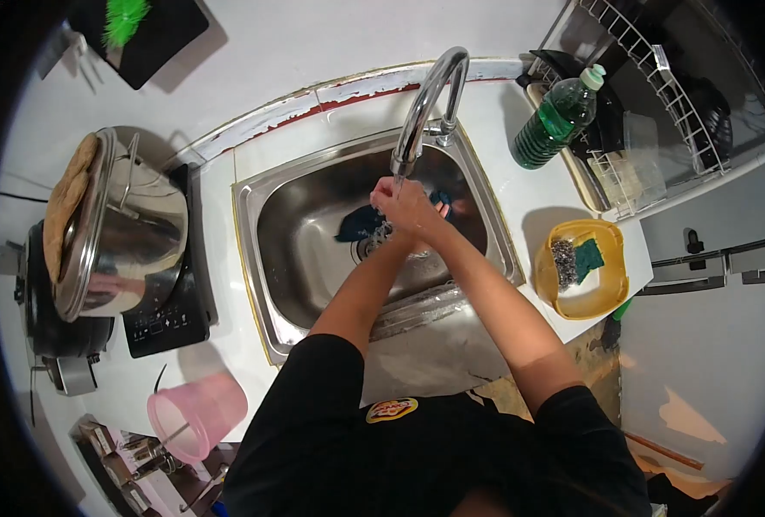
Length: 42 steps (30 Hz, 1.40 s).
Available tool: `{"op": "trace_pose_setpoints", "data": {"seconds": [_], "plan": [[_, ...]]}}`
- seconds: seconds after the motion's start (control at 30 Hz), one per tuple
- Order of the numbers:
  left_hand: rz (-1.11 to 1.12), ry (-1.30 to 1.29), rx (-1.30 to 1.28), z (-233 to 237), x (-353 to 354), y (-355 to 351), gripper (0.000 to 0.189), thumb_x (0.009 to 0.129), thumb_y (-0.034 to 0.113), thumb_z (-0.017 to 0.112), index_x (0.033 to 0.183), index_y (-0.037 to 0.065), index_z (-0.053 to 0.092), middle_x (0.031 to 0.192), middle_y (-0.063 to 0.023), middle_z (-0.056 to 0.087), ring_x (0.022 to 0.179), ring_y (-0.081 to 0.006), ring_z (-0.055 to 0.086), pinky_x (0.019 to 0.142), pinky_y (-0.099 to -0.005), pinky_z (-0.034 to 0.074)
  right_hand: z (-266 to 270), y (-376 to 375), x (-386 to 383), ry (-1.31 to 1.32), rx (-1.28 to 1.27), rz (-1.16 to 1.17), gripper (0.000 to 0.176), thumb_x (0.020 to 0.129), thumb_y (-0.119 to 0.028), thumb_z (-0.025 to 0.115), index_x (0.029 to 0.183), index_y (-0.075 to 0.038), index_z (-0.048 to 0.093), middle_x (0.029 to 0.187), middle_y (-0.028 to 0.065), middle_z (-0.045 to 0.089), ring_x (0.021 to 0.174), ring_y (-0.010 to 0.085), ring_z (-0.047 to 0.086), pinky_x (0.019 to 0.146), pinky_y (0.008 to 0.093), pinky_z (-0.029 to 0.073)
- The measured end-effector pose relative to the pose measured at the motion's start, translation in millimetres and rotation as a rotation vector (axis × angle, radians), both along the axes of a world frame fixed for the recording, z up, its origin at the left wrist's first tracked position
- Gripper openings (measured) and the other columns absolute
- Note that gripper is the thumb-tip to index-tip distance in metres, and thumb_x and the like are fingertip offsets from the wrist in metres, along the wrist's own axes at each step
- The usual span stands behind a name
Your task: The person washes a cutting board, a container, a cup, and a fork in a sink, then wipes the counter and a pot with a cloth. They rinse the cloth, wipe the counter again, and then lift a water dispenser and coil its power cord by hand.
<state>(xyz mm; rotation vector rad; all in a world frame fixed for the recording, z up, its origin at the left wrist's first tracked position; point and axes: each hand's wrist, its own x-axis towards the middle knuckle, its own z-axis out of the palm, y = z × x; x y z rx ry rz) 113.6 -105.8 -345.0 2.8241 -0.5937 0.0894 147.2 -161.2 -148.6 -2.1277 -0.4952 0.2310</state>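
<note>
Hands: left hand (pixel 386 227) and right hand (pixel 410 207) pressed together mid-sink (pixel 253 215), just below the tap (pixel 430 95); right lies over left
Grip: fingers curled close; whether they pinch the cloth cannot be told
Cloth: dark blue cloth (pixel 358 224) inside the sink, under the hands, beside the drain (pixel 370 247)
Advice: looks like rinsing; best kept low under the tap so spray stays in the sink; turn the hands to wet each side
Around: bottle (pixel 557 121) and bowl (pixel 580 269) right of the sink; pot (pixel 128 228) left
</note>
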Motion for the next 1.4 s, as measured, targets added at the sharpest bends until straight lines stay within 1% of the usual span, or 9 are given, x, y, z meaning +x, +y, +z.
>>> {"op": "trace_pose_setpoints", "data": {"seconds": [0.27, 0.47, 0.7, 1.03, 1.07, 1.13, 1.17, 1.27, 1.4], "plan": [[-0.012, -0.193, 0.592, -9, 3, 118, 0.061, 0.079, 0.056, 0.05, 0.136, 0.037, 0.037, 0.147, 0.0153, 0.022, 0.14, -0.027, 0.003, 0.106, -0.0496, 0.016, -60, 40, -7, 0.061, -0.329, 0.496, 0.025, 0.078, -0.026, 0.061, 0.09, -0.005, 0.066, 0.084, 0.0176, 0.066, 0.081, 0.0307, 0.063, 0.074, 0.0376, 0.048], [0.204, 0.369, 1.342, 91, -61, 208, 0.052, 0.089, 0.046, 0.038, 0.14, 0.036, 0.032, 0.15, 0.0116, 0.018, 0.139, -0.0342, -0.011, 0.107, -0.0536, -0.004, -32, 34, 0, 0.398, -0.211, 0.417, 0.026, 0.083, -0.029, 0.059, 0.094, -0.006, 0.064, 0.079, 0.0084, 0.064, 0.065, 0.0178, 0.06, 0.058, 0.0316, 0.051], [0.274, 0.766, 0.597, 216, -170, 134, 0.051, 0.09, 0.051, 0.037, 0.119, 0.017, 0.06, 0.134, -0.0108, 0.046, 0.129, -0.0379, 0.032, 0.107, -0.0509, 0.018, 16, 11, 11, 0.495, 0.024, 0.277, 0.023, 0.082, -0.029, 0.059, 0.092, -0.008, 0.062, 0.077, 0.0042, 0.061, 0.059, 0.0135, 0.058, 0.052, 0.0265, 0.05], [0.141, 0.524, -0.353, 147, -65, 86, 0.049, 0.092, 0.041, 0.039, 0.106, -0.001, 0.061, 0.102, -0.0253, 0.061, 0.098, -0.0365, 0.059, 0.088, -0.0405, 0.042, 66, -2, -1, 0.464, 0.204, 0.205, 0.018, 0.083, -0.024, 0.056, 0.082, -0.008, 0.062, 0.07, 0.0024, 0.057, 0.061, 0.0135, 0.057, 0.058, 0.0263, 0.049], [0.323, 0.72, -0.366, 218, -65, 53, 0.047, 0.092, 0.039, 0.041, 0.106, -0.002, 0.06, 0.104, -0.0235, 0.062, 0.1, -0.0355, 0.058, 0.088, -0.0389, 0.042, 48, -2, 4, 0.032, 0.02, 0.304, 0.02, 0.085, -0.026, 0.054, 0.084, -0.007, 0.062, 0.073, 0.0045, 0.059, 0.065, 0.0169, 0.059, 0.061, 0.0285, 0.049], [-0.073, 0.254, -0.621, 166, -19, 51, 0.037, 0.092, 0.031, 0.044, 0.106, 0.001, 0.061, 0.107, -0.0237, 0.06, 0.104, -0.0328, 0.056, 0.091, -0.0362, 0.041, -5, -6, 27, -0.845, -0.352, 0.482, 0.026, 0.088, -0.029, 0.05, 0.088, -0.006, 0.062, 0.08, 0.0088, 0.063, 0.073, 0.0238, 0.062, 0.067, 0.0328, 0.05], [-0.163, 0.028, -0.365, 156, 3, 53, 0.034, 0.091, 0.03, 0.046, 0.102, 0.001, 0.061, 0.102, -0.0212, 0.062, 0.097, -0.0309, 0.059, 0.086, -0.0362, 0.044, 0, -14, 15, -0.298, -0.286, 0.284, 0.036, 0.093, -0.034, 0.041, 0.092, -0.005, 0.062, 0.097, 0.0131, 0.064, 0.087, 0.0322, 0.061, 0.077, 0.0399, 0.047], [0.015, -0.057, 0.335, 186, 31, 37, 0.033, 0.09, 0.034, 0.051, 0.101, 0.003, 0.055, 0.09, -0.0142, 0.065, 0.081, -0.0259, 0.064, 0.075, -0.0348, 0.049, -25, -37, 7, -0.286, 0.155, -0.05, 0.045, 0.091, -0.038, 0.038, 0.09, 0.001, 0.059, 0.091, 0.0262, 0.06, 0.088, 0.0432, 0.056, 0.079, 0.048, 0.043], [0.373, -0.077, -0.851, 183, 2, 20, 0.039, 0.083, 0.041, 0.061, 0.071, 0.003, 0.059, 0.066, -0.0103, 0.062, 0.056, -0.023, 0.057, 0.056, -0.0336, 0.046, 3, -41, 0, -0.212, 0.1, -0.356, 0.053, 0.093, -0.042, 0.036, 0.076, 0.002, 0.06, 0.082, 0.0265, 0.06, 0.083, 0.0444, 0.057, 0.075, 0.0485, 0.042]]}}
